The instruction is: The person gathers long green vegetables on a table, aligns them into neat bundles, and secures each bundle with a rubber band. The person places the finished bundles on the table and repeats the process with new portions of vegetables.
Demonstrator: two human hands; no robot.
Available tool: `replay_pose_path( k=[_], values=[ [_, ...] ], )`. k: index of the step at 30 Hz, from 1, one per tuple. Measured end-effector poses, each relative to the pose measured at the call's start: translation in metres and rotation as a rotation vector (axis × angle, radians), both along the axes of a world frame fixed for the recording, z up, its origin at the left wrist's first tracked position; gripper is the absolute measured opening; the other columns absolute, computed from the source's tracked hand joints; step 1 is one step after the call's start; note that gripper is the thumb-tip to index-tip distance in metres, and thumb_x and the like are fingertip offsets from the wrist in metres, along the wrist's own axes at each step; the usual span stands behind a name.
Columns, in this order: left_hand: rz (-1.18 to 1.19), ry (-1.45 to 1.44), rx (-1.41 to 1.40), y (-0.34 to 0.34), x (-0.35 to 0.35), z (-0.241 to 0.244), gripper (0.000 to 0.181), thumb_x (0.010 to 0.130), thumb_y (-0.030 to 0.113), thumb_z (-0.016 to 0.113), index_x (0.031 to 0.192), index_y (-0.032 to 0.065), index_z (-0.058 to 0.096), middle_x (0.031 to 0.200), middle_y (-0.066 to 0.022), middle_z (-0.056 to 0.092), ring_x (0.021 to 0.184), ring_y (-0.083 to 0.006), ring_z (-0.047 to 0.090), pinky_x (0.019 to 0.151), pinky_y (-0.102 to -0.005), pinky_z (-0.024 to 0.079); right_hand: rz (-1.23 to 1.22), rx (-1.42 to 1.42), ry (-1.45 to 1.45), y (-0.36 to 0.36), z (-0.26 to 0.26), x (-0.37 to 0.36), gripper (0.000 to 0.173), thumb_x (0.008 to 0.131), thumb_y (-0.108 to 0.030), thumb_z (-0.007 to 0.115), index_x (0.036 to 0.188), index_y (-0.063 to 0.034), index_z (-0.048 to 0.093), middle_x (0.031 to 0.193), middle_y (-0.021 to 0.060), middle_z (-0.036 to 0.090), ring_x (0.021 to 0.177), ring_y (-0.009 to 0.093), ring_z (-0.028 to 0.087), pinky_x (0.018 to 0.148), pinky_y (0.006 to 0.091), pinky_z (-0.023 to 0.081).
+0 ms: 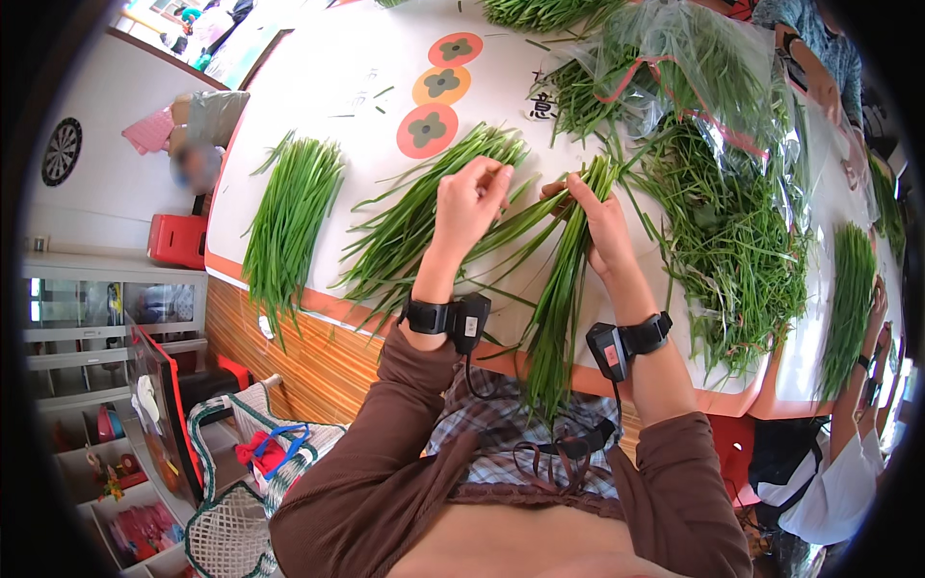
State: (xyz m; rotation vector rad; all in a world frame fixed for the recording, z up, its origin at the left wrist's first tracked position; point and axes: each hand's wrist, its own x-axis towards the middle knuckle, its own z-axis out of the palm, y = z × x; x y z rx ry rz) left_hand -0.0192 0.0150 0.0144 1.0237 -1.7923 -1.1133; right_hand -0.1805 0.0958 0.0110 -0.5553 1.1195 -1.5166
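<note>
My right hand (603, 227) grips a bundle of garlic chives (560, 311) near its pale stem ends. The long green leaves hang over the table's near edge towards my lap, and a few stray off to the left. My left hand (470, 206) is raised above a loose heap of chives (405, 224), its thumb and fingertips drawn together. Whether a thin stem sits between those fingertips is too small to tell. Further left lies a neat bunch of chives (295, 202), its tips drooping past the edge.
Tangled chives and trimmings (730, 246) cover the table (318, 79) at right, below a clear plastic bag (694, 65) of chives. Another person's arm (813, 72) reaches in at far right, and other hands (878, 296) touch a chive bunch (849, 289). A woven chair (231, 513) stands lower left.
</note>
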Motion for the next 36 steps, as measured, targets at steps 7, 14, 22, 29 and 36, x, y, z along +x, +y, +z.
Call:
replay_pose_path(
  k=[7,14,22,29,36],
  values=[
    [-0.06,-0.295,-0.126,-0.002,0.002,-0.002,0.016,0.079,0.019,0.067,0.083,0.0047,0.061,0.066,-0.0062,0.061,0.06,-0.017,0.06,0.054,-0.0287,0.045,-0.016,0.048,-0.187,0.0,-0.007,-0.01,0.024,0.092,-0.027,0.054,0.088,-0.0033,0.05,0.067,0.0042,0.054,0.052,0.014,0.052,0.048,0.026,0.043],
    [-0.122,-0.46,-0.17,0.003,0.004,-0.002,0.012,0.076,0.015,0.066,0.082,0.0058,0.062,0.073,-0.0031,0.059,0.064,-0.0177,0.059,0.059,-0.0293,0.046,-0.032,0.014,-0.064,0.001,-0.01,-0.005,0.033,0.088,-0.019,0.059,0.113,-0.0007,0.048,0.078,0.0049,0.057,0.066,0.012,0.056,0.06,0.0255,0.047],
    [-0.167,0.054,0.147,0.003,-0.004,-0.005,0.012,0.083,0.006,0.063,0.091,-0.0021,0.061,0.076,-0.004,0.063,0.065,-0.0072,0.057,0.06,-0.0221,0.046,0.03,-0.031,-0.037,0.0,-0.007,-0.002,0.039,0.082,-0.009,0.065,0.116,-0.0003,0.049,0.094,0.0075,0.062,0.075,0.013,0.061,0.066,0.0248,0.051],
    [-0.31,0.154,0.213,0.011,-0.014,-0.01,0.006,0.087,0.002,0.057,0.092,-0.0008,0.056,0.081,-0.0011,0.06,0.07,-0.0056,0.056,0.063,-0.0209,0.047,0.165,0.011,0.007,0.002,-0.005,-0.005,0.029,0.081,-0.013,0.067,0.104,0.0024,0.057,0.089,0.0055,0.063,0.074,0.01,0.061,0.064,0.0242,0.05],
    [-0.3,0.277,0.44,0.011,-0.013,0.001,0.01,0.09,0.011,0.056,0.093,0.0018,0.056,0.073,-0.0007,0.057,0.058,-0.0056,0.051,0.051,-0.02,0.043,0.101,0.047,-0.036,0.004,-0.002,-0.007,0.022,0.083,-0.019,0.065,0.092,0.0008,0.061,0.081,0.0048,0.063,0.066,0.009,0.059,0.059,0.0241,0.049]
  ],
)
